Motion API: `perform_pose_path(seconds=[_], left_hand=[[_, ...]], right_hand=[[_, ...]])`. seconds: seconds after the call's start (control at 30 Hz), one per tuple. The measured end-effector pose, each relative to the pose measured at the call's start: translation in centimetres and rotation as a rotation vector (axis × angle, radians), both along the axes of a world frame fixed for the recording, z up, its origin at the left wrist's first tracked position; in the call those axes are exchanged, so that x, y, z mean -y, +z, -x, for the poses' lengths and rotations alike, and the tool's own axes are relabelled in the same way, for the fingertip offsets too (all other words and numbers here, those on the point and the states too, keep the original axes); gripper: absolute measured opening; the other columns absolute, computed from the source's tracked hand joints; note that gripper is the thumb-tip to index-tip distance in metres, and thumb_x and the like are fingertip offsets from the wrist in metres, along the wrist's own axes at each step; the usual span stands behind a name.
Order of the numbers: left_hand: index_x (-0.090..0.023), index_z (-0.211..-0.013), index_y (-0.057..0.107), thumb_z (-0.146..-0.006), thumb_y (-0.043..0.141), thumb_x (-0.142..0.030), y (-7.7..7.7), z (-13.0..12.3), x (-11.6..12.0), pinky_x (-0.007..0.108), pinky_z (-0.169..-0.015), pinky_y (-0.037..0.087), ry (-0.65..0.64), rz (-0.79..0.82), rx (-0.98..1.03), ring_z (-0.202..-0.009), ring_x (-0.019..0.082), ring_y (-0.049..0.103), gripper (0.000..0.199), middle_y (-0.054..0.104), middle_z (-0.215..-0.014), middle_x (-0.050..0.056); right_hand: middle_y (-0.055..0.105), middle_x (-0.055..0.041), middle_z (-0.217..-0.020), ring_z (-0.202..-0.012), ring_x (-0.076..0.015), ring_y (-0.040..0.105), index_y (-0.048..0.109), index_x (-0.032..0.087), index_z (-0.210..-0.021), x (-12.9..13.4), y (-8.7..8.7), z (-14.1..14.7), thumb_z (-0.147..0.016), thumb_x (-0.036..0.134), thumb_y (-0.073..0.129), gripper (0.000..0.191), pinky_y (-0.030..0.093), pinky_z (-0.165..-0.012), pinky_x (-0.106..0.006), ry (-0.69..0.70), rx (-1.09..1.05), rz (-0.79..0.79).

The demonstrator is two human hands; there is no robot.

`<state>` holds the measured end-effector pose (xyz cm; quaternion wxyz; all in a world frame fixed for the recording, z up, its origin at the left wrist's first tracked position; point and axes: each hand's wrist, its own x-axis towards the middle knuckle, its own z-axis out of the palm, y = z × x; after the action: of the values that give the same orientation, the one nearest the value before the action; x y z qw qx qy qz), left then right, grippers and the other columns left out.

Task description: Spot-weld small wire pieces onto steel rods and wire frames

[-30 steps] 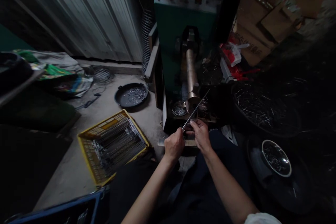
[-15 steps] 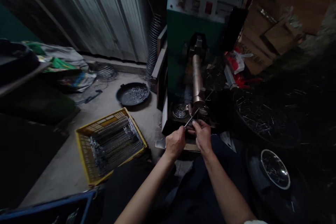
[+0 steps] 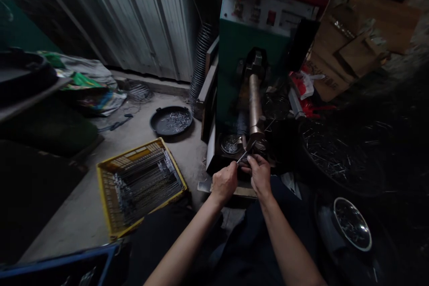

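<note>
My left hand (image 3: 224, 182) is closed round the near end of a thin metal rod (image 3: 242, 157). The rod slants up and right to the lower tip of the copper-coloured arm (image 3: 255, 103) on a green machine (image 3: 231, 53). My right hand (image 3: 259, 173) is just right of the left one, its thumb and fingers pinched beside the rod. What the right fingers grip is too small and dark to make out. A small round dish of metal pieces (image 3: 230, 144) sits left of the rod's far end.
A yellow crate (image 3: 104, 201) of wire parts and a black pan (image 3: 157, 128) lie on the floor at left. A blue crate (image 3: 67, 262) is at lower left. At right are a dark tub of metal pins (image 3: 335, 156) and a shiny bowl (image 3: 368, 246).
The view has shifted slightly, so the machine and floor items appear a little lower and further right. Both hands keep nearly the same pose at the machine's tip.
</note>
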<state>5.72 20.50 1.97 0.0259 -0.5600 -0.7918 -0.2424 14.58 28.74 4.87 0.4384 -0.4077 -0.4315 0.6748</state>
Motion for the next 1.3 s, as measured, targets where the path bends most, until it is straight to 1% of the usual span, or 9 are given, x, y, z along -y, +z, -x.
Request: perform_pose_path(seconds=[0.1,0.23,0.43,0.57,0.77,0.9,1.0,1.1,1.3], left_hand=[[-0.019,-0.091,0.056,-0.096,0.034,-0.015,0.3,0.0,0.0,0.025,-0.050,0.039,0.007,0.005,0.003,-0.064,0.018,0.068,0.023,0.069,-0.067,0.004],[-0.019,-0.090,0.057,-0.097,0.033,-0.017,0.6,0.0,0.0,0.026,-0.051,0.039,0.010,-0.004,0.005,-0.063,0.018,0.067,0.025,0.069,-0.066,0.004],[-0.019,-0.089,0.058,-0.096,0.037,-0.016,0.5,0.1,-0.2,0.027,-0.050,0.036,0.010,-0.019,-0.002,-0.064,0.018,0.067,0.023,0.069,-0.069,0.004],[-0.019,-0.089,0.059,-0.096,0.037,-0.018,0.3,0.4,-0.2,0.028,-0.049,0.035,0.004,-0.009,0.005,-0.062,0.018,0.066,0.024,0.068,-0.067,0.004],[-0.019,-0.092,0.059,-0.096,0.034,-0.017,0.5,0.9,-0.3,0.027,-0.052,0.036,-0.037,0.028,0.018,-0.066,0.018,0.067,0.025,0.069,-0.068,0.004],[-0.020,-0.097,0.058,-0.096,0.036,-0.018,1.0,1.4,-1.4,0.027,-0.051,0.036,-0.060,0.041,0.020,-0.067,0.018,0.068,0.022,0.071,-0.073,0.004],[-0.022,-0.098,0.057,-0.097,0.035,-0.021,1.3,1.7,-2.2,0.027,-0.052,0.036,-0.073,0.043,0.026,-0.066,0.018,0.067,0.023,0.072,-0.073,0.003],[-0.021,-0.097,0.057,-0.099,0.033,-0.026,1.5,1.7,-2.7,0.026,-0.053,0.036,-0.080,0.048,0.032,-0.067,0.017,0.068,0.025,0.072,-0.073,0.003],[-0.021,-0.093,0.058,-0.100,0.033,-0.026,1.6,1.9,-3.0,0.027,-0.053,0.034,-0.079,0.053,0.030,-0.066,0.018,0.067,0.027,0.071,-0.073,0.004]], right_hand=[[0.070,-0.0021,-0.069,-0.061,-0.0195,0.071,0.064,0.017,-0.078,0.0,0.0,0.1,-0.066,0.040,0.080,0.031,0.058,-0.047,-0.023,-0.008,0.006,0.007],[0.071,-0.0019,-0.072,-0.062,-0.0192,0.072,0.064,0.017,-0.079,0.0,-0.1,0.1,-0.067,0.039,0.080,0.030,0.058,-0.048,-0.023,-0.005,-0.003,0.007],[0.071,-0.0021,-0.072,-0.061,-0.0188,0.071,0.064,0.017,-0.079,-0.1,-0.1,0.3,-0.068,0.038,0.079,0.028,0.058,-0.048,-0.023,-0.009,-0.010,0.003],[0.071,-0.0025,-0.071,-0.060,-0.0179,0.070,0.067,0.016,-0.081,0.0,0.0,0.4,-0.068,0.038,0.079,0.029,0.057,-0.048,-0.023,-0.020,0.003,0.021],[0.072,-0.0038,-0.076,-0.063,-0.0184,0.071,0.067,0.016,-0.086,0.1,0.0,-0.2,-0.069,0.042,0.080,0.033,0.057,-0.051,-0.024,0.026,0.011,0.006],[0.070,-0.0014,-0.070,-0.056,-0.0168,0.067,0.066,0.018,-0.081,-0.5,-0.1,-0.9,-0.069,0.050,0.079,0.036,0.053,-0.045,-0.023,0.045,0.085,-0.025],[0.066,0.0015,-0.062,-0.049,-0.0141,0.061,0.063,0.019,-0.075,-1.1,-0.4,-1.1,-0.069,0.052,0.078,0.037,0.048,-0.042,-0.022,0.025,0.099,-0.044],[0.061,0.0035,-0.058,-0.046,-0.0113,0.057,0.062,0.018,-0.072,-1.4,-0.7,-1.1,-0.069,0.052,0.078,0.038,0.047,-0.043,-0.020,-0.015,0.090,-0.072],[0.058,0.0043,-0.057,-0.048,-0.0101,0.055,0.062,0.018,-0.072,-1.4,-0.7,-0.9,-0.071,0.051,0.078,0.037,0.048,-0.045,-0.020,-0.041,0.053,-0.086]])
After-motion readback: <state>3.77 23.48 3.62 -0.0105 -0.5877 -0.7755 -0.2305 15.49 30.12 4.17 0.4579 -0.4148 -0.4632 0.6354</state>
